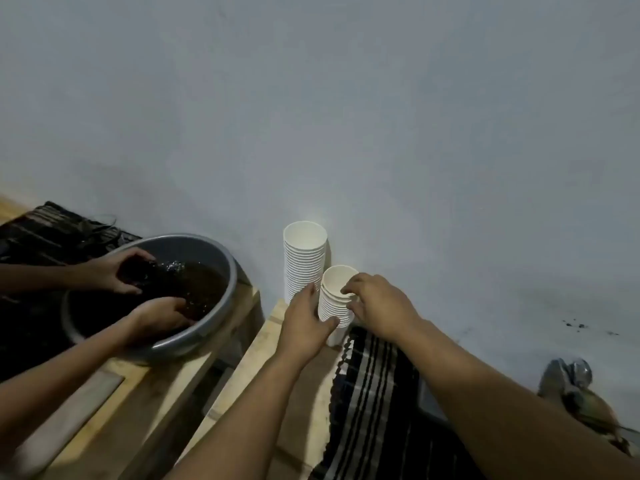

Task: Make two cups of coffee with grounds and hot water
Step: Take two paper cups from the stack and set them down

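While both of the wearer's arms reach forward over the wooden tabletop (263, 344), the left hand (304, 327) curls its grip round the near side of the shorter stack of white paper cups (334, 306), thumb lying across the stack's lower part. From the right, the right hand (377, 306) comes in with its grip pinched on the rim of the top cup (337, 280), fingertips hooked over the edge. Just behind and to the left stands a taller stack of cups (304, 258), upright against the pale wall (381, 116) and touching or nearly touching the shorter one. A black-and-white striped cloth (370, 393) lies on the tabletop near the stacks, under the right forearm. Further left, on a separate wooden surface, sits a grey basin (214, 258) holding dark brown liquid, where another person's two hands (152, 317) are busy, one holding a dark object I cannot make out. At the lower right edge lies a crumpled silvery packet (571, 382).
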